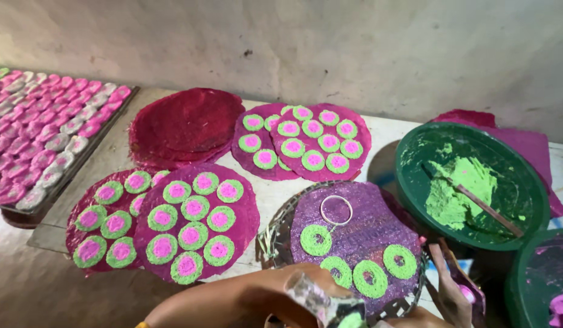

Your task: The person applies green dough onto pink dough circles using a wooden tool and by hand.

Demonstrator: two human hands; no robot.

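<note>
My left hand [293, 287] reaches in from the bottom left and grips a small clear mould [323, 302] with green paste at its lower end. It hovers over the near edge of a purple disc [366, 228] lying on a woven round tray [275, 234]. The disc carries several green paste rings [316, 240] and a thin metal ring [336, 210]. My right hand [444, 285] is at the bottom right edge beside the tray, with something small and pink [468, 294] against its fingers. Its grip is hidden.
A green basin [524, 164] holds green paste and a stick [491, 211]. Another green basin [518, 285] with pink paste sits at the bottom right. Finished discs with green-and-pink dots [190, 222] [306, 143], a dark red stack [184, 124] and a tray of pink and white pieces [44, 133] fill the left.
</note>
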